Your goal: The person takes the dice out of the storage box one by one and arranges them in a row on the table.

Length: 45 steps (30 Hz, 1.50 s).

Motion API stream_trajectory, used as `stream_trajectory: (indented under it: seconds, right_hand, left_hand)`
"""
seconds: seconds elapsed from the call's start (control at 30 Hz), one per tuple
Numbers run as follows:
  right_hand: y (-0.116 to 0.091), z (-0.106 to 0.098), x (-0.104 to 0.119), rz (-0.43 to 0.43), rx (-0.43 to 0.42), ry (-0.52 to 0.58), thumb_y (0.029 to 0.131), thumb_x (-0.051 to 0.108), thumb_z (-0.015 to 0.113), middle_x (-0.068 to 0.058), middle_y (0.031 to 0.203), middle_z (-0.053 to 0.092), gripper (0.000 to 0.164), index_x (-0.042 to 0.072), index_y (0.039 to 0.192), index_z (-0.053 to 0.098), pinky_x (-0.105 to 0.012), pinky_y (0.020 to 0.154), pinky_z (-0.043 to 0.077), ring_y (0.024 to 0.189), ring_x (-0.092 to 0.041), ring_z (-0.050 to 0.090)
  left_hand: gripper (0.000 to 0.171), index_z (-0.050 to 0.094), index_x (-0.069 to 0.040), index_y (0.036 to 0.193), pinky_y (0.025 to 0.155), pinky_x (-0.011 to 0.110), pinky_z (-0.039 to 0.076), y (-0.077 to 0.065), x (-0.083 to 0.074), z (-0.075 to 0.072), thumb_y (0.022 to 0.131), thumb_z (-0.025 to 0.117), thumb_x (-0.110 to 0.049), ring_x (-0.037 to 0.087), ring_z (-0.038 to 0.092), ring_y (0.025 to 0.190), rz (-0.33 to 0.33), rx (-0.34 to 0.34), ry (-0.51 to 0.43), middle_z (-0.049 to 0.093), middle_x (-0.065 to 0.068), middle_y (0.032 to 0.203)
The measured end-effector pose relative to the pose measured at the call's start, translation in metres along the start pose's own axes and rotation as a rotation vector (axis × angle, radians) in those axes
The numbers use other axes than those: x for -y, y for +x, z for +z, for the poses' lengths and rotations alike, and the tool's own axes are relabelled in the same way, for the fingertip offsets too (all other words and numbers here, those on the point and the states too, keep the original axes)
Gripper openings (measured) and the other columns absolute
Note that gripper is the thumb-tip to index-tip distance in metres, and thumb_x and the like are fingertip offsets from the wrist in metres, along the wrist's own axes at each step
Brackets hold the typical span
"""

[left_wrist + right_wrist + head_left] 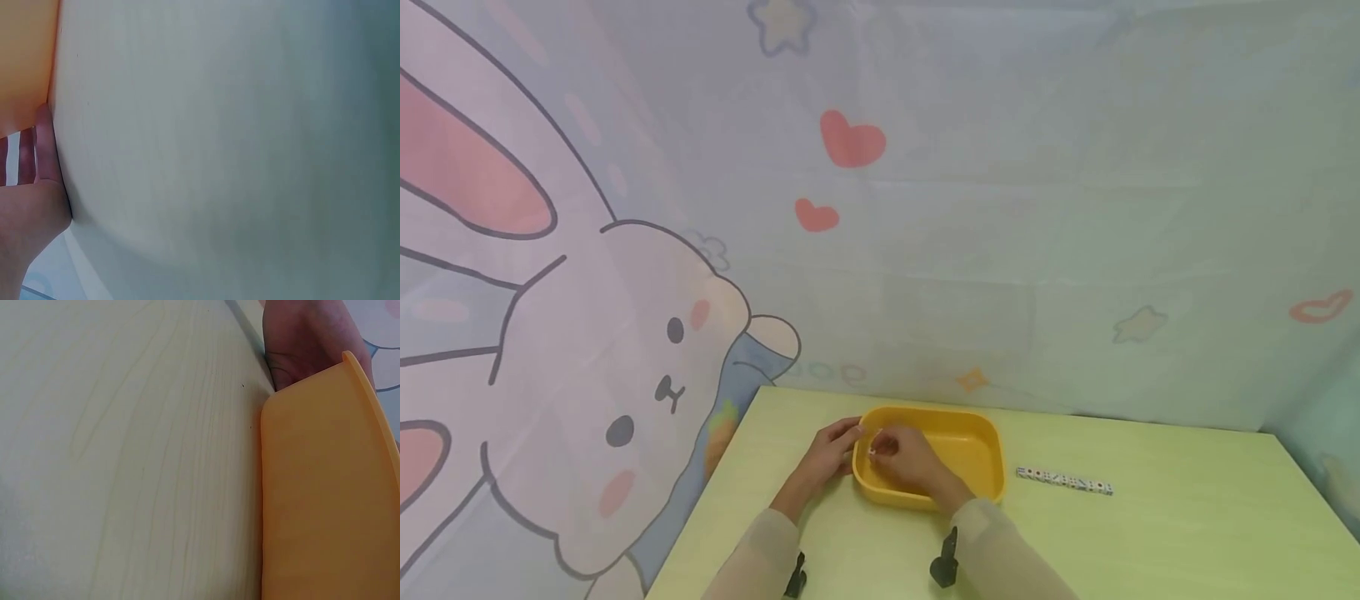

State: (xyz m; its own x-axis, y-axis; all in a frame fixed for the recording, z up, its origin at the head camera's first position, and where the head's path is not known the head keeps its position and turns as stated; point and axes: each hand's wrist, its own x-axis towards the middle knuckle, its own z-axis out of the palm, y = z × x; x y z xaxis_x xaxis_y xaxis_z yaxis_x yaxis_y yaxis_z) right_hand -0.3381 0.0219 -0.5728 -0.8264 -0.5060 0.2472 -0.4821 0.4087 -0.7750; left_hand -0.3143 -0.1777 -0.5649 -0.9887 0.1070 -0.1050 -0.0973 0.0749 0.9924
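Note:
A yellow plastic tray (966, 498) with raised sides stands on the table. My left hand (823, 458) holds its left end, with the thumb at the rim and the fingers along the outside wall. In the left wrist view, these fingers (45, 147) lie low against the tray. My right hand (912, 460) reaches into the tray's left part and pinches a small white die (872, 452). Another white bit shows just above the fingertips; what it is cannot be told. The right fingers hide part of the tray floor.
Right of the tray, several white dice with coloured marks form a straight row (1064, 481) on the pale wood-grain table (1187, 533). A cloth backdrop (1000, 250) with a rabbit, hearts and stars hangs behind the table's back edge.

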Motion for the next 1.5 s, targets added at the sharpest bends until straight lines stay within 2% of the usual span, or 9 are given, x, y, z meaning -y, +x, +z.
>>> stream_trajectory:
  seconds: [0.33,0.63,0.87,1.1,1.5]
  right_hand:
    - [-0.0011,-0.0026,0.0013,-0.024,0.009,-0.026,0.091,0.007,0.081,0.000,0.089,0.070,0.007,0.004,0.094,0.076,-0.030,0.079,0.056,0.083,-0.013,0.062]
    - [-0.0020,-0.0006,-0.0007,-0.057,0.061,-0.061,0.087,0.003,0.079,-0.002,0.088,0.069,0.006,0.003,0.092,0.075,-0.031,0.077,0.054,0.081,-0.013,0.059]
    - [-0.0026,-0.0007,0.0010,-0.067,0.087,-0.099,0.086,0.004,0.082,0.001,0.084,0.066,0.010,0.005,0.088,0.072,-0.031,0.076,0.052,0.079,-0.011,0.056]
    - [-0.0022,-0.0015,0.0019,-0.036,0.094,-0.107,0.084,0.007,0.078,0.003,0.082,0.063,0.010,0.008,0.089,0.070,-0.029,0.071,0.049,0.076,-0.011,0.054]
    - [-0.0026,-0.0046,0.0044,-0.025,0.101,-0.094,0.082,0.007,0.078,0.006,0.081,0.059,0.012,0.006,0.090,0.070,-0.029,0.069,0.048,0.076,-0.011,0.054]
  left_hand:
    - [0.047,0.061,-0.006,0.148,0.085,0.039,0.064,0.0022,-0.0009,0.0023,0.109,0.062,-0.033,0.027,0.064,0.122,-0.010,-0.009,-0.022,0.064,0.018,0.142]
    - [0.050,0.060,-0.006,0.148,0.082,0.036,0.064,0.0002,-0.0010,0.0016,0.108,0.063,-0.036,0.030,0.064,0.125,-0.017,-0.020,0.000,0.063,0.019,0.143]
    - [0.048,0.061,-0.006,0.148,0.078,0.033,0.064,-0.0009,-0.0009,0.0020,0.109,0.061,-0.034,0.027,0.066,0.120,-0.019,-0.031,0.023,0.065,0.019,0.141]
    - [0.049,0.060,-0.005,0.149,0.079,0.034,0.064,-0.0028,-0.0019,0.0004,0.110,0.061,-0.034,0.027,0.065,0.122,-0.007,-0.007,0.022,0.064,0.019,0.141]
    - [0.050,0.060,-0.006,0.149,0.080,0.035,0.064,-0.0007,-0.0003,0.0003,0.109,0.062,-0.036,0.027,0.065,0.122,-0.009,0.006,0.002,0.064,0.018,0.143]
